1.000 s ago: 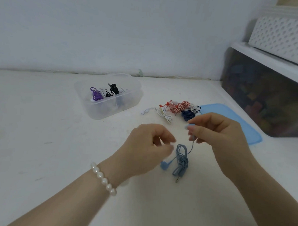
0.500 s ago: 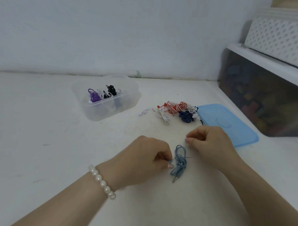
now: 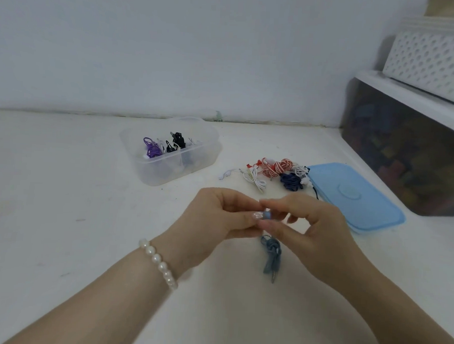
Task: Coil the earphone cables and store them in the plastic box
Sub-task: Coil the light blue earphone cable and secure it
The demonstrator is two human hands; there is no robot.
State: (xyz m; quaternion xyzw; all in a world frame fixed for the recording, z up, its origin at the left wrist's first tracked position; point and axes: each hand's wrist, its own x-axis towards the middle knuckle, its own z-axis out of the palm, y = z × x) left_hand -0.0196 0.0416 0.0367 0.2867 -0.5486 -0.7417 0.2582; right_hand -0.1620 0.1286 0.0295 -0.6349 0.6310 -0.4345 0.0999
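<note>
Since 0.5 s ago I've lifted the blue earphone (image 3: 270, 254) off the bench (image 3: 62, 216), left hand (image 3: 218, 218) and right hand (image 3: 314, 227) both pinching its earbuds; I should wind evenly.

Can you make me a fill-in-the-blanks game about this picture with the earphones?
1. Both hands pinch the earbud of the ____ earphone.
2. The left hand has a ____ bracelet on its wrist.
3. The purple earphone lies inside the clear ____.
4. The blue lid lies ____ the box.

Missing words: light blue; pearl; box; off
</note>
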